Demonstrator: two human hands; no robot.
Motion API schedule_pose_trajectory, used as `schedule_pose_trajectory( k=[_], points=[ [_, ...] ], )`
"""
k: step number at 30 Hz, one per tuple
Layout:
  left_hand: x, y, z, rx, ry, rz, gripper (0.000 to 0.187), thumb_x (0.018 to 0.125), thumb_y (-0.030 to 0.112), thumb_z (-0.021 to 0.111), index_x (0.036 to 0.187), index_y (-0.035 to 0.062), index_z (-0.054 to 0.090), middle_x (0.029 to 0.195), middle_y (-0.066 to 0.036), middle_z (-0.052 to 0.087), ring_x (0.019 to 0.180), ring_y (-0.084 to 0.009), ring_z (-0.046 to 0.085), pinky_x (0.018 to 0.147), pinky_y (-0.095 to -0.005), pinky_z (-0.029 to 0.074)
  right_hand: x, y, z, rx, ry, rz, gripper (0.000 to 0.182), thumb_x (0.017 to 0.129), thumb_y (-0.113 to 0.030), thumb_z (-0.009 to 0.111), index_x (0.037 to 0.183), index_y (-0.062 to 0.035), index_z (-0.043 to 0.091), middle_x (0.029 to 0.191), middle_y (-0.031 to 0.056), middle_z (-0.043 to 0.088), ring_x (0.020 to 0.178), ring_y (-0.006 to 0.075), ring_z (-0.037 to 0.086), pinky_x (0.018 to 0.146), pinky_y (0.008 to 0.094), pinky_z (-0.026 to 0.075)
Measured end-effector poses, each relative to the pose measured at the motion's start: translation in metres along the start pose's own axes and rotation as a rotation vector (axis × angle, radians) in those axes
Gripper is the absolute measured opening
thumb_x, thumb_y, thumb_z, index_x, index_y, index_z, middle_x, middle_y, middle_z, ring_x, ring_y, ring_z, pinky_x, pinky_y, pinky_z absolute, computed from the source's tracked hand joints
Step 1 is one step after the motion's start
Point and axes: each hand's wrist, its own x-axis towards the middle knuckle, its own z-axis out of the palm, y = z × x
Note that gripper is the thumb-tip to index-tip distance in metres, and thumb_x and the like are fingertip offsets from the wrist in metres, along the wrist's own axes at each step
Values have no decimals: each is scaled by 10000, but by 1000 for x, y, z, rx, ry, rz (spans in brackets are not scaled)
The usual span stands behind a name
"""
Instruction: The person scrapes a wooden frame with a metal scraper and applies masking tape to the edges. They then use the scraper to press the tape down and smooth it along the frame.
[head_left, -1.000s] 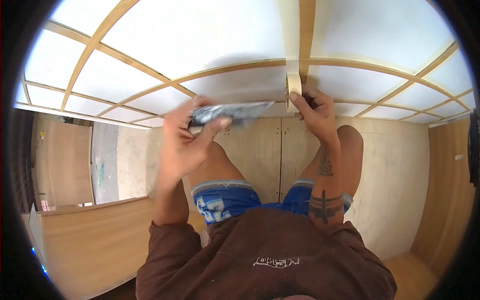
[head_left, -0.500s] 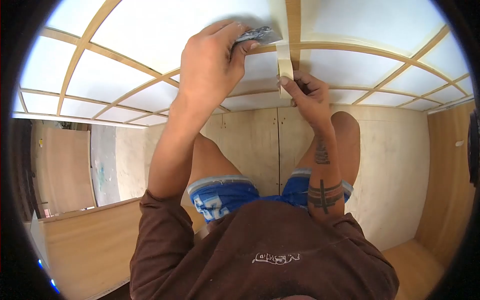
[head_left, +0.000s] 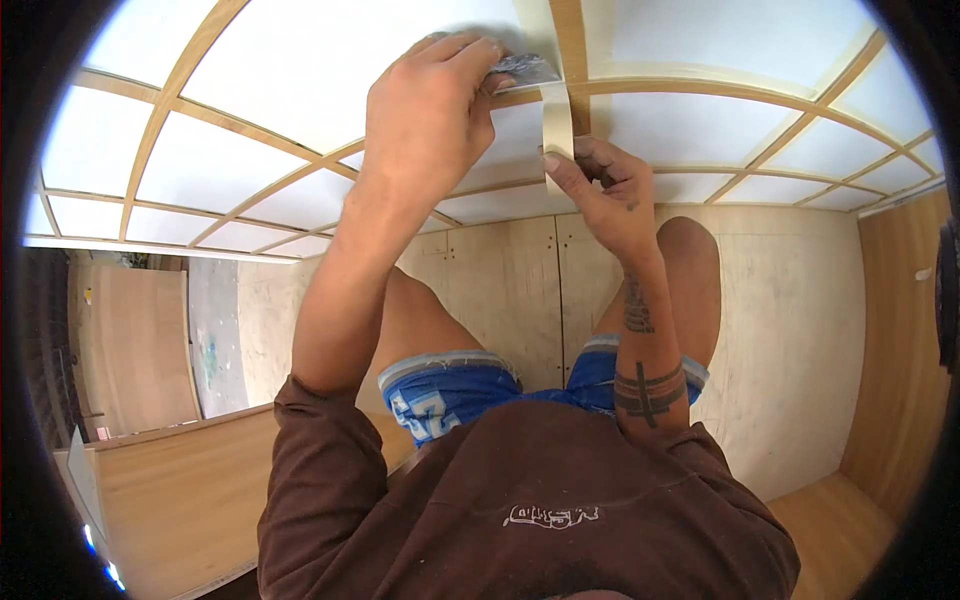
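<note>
My left hand point(head_left: 425, 115) is closed around a putty knife point(head_left: 530, 70) with a smeared metal blade. The blade's edge lies against the wooden strip of the lattice, at the upper end of a length of cream masking tape point(head_left: 557, 115). Lower down, my right hand point(head_left: 615, 195) pinches the tape between thumb and fingers; the roll is seen mostly edge-on and partly hidden by the hand. The tape runs taut between the blade and my right thumb. Behind both hands stands a white-paned panel with a wooden lattice point(head_left: 690, 88).
Pale plywood boards point(head_left: 500, 280) with a dark seam lie below, between my knees. A wooden side wall point(head_left: 895, 340) rises at the right. At the left are a wooden ledge point(head_left: 190, 490) and a brown board point(head_left: 140, 345).
The putty knife has shifted slightly and now meets the tape at the wooden strip. My right hand and the tape have moved a little left, with the tape now angled toward the blade.
</note>
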Motion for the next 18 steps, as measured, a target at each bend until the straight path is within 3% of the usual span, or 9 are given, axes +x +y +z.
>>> schedule_pose_trajectory(
  k=[8, 18],
  points=[
    [-2, -2, 4, 18, 17, 12, 181, 862, 0, 753, 1041, 27, 742, 1028, -144, 760, 870, -374, 712, 745, -421, 580, 0, -10, 5, 9, -14, -26, 210, 951, -193, 822, 998, 7, 778, 794, -30, 671, 691, 22, 515, 603, 219, 406],
    [0, -1, 3, 34, -29, 23, 185, 858, -14, 729, 1032, 42, 753, 980, -117, 753, 862, -345, 708, 721, -418, 574, 0, -13, 5, -25, 15, -74, 187, 940, -165, 819, 997, 8, 777, 785, -29, 647, 676, 38, 497, 597, 233, 404]
  ],
)
